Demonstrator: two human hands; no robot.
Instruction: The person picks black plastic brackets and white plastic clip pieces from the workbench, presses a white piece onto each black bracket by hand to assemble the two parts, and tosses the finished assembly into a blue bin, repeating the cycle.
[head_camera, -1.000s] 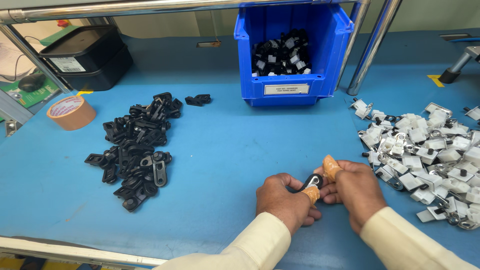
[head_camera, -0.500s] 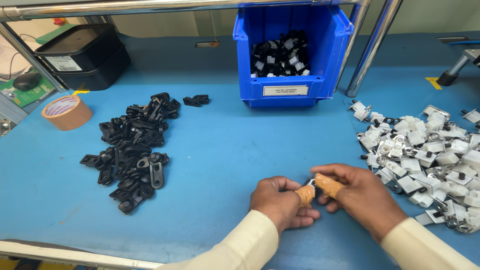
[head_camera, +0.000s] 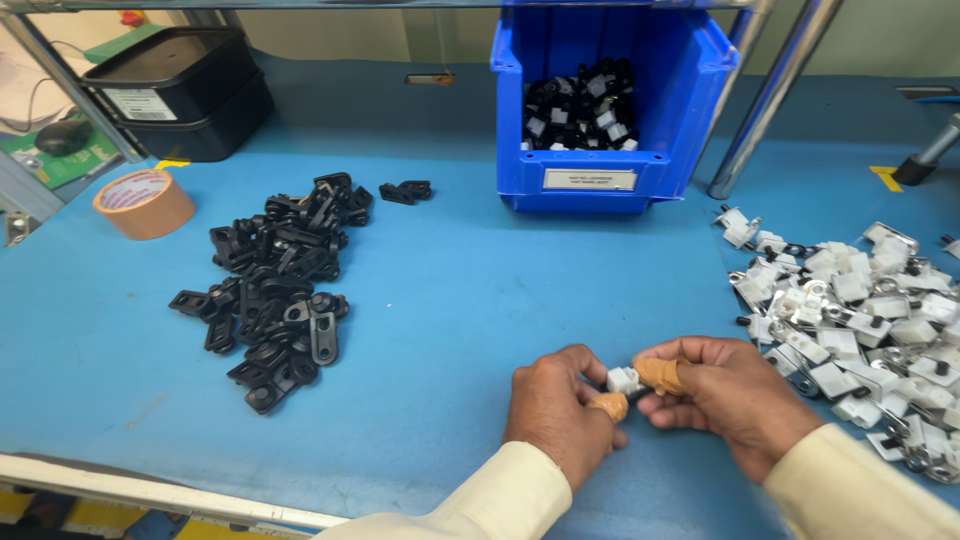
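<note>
Both hands are meeting low over the blue surface (head_camera: 450, 300). The left hand (head_camera: 553, 410) and right hand (head_camera: 725, 395) are pinching a small white part (head_camera: 622, 379) between taped fingertips (head_camera: 660, 374), beside the white pile (head_camera: 860, 310).

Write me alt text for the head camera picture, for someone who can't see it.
Two hands, left hand and right hand, pinch a small white part between them above a blue table. A heap of black parts lies left, a heap of white parts right, a blue bin behind.
</note>
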